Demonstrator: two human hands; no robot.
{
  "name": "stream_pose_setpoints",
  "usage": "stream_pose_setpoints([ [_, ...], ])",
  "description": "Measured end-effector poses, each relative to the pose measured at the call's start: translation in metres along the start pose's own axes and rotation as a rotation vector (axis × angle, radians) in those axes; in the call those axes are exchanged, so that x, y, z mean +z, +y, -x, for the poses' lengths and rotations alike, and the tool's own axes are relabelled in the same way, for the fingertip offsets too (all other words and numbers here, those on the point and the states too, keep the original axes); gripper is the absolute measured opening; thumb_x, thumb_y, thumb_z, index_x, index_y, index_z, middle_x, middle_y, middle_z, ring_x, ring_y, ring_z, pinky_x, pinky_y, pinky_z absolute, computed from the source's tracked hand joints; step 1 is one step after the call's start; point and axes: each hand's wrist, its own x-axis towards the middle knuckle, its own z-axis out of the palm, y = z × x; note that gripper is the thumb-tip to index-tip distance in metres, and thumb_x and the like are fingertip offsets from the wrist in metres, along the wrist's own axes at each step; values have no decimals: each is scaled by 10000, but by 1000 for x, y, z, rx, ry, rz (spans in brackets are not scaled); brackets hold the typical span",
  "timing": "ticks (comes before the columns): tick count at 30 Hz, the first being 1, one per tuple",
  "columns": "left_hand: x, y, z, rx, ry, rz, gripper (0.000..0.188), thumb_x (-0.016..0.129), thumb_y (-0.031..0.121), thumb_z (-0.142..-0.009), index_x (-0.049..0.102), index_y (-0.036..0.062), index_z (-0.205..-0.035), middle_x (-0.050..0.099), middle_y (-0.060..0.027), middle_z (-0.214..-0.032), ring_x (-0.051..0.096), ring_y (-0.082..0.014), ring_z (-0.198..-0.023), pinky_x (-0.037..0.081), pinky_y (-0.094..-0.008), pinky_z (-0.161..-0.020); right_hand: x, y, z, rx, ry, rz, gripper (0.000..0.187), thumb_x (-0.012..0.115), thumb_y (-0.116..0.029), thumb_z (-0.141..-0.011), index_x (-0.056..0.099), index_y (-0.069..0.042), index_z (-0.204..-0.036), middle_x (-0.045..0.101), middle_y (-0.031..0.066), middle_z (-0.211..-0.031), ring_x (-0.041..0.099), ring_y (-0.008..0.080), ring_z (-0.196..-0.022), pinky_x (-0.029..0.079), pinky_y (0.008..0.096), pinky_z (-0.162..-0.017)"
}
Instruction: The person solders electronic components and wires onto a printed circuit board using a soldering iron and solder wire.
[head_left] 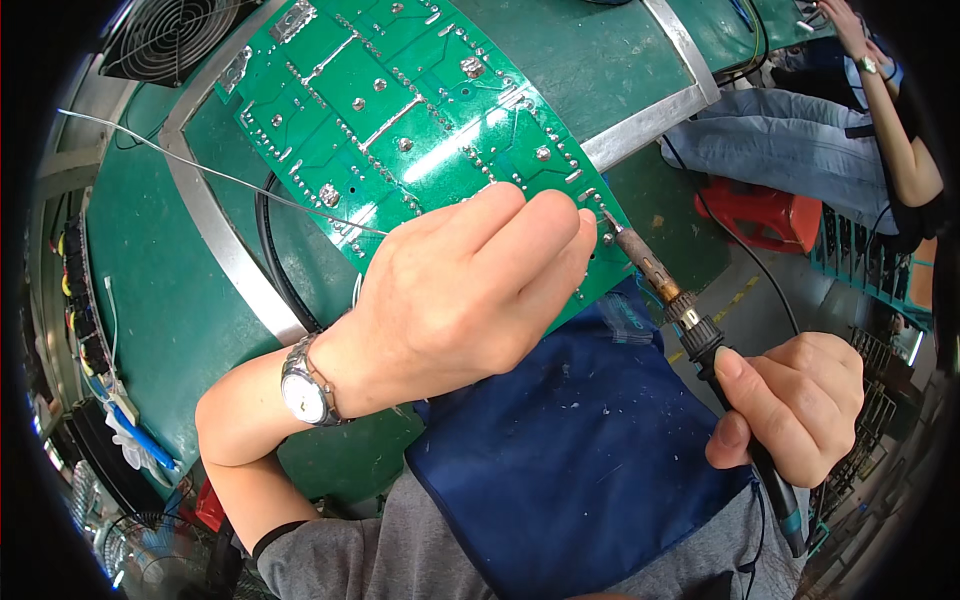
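Note:
A large green circuit board (330, 120) lies solder side up, its near corner over my dark blue apron (580, 440). In my right hand (795, 400) is a soldering iron (690, 325), gripped by its black handle. The iron's tip meets the board, or hovers just over it, near the right edge among small solder joints. My left hand (470, 280) is closed over the board's near part, pinching a thin solder wire (200, 165) whose tail sticks out to the upper left. The wire's working end is hidden behind the fingers. A silver watch (308, 385) is on my left wrist.
Metal strips (225, 245) edge the green table (150, 330). A black fan (175, 35) stands at the far left, and a black cable (268, 240) runs beside the board. Another person (790, 130) sits at the far right near a red stool (760, 215). Components (80, 290) line the left edge.

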Motion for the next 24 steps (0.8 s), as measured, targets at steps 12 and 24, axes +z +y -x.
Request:
stream_pose_setpoints([
  [12, -12, 25, 3, -69, -60, 130, 290, 745, 13, -693, 759, 43, -982, 580, -29, -806, 581, -152, -621, 443, -274, -472, -24, 0, 14, 27, -62, -70, 270, 667, -210, -881, 748, 48, -879, 558, 11, -605, 493, 99, -430, 309, 230, -366],
  [24, 16, 12, -2, 44, 81, 56, 242, 726, 34, -662, 703, -9, -899, 519, -37, -846, 488, -136, -616, 434, -263, -451, -12, -6, 13, -24, -44, 11, 279, 692, -226, -911, 746, 42, -855, 541, 16, -580, 470, 86, -433, 293, 218, -357],
])
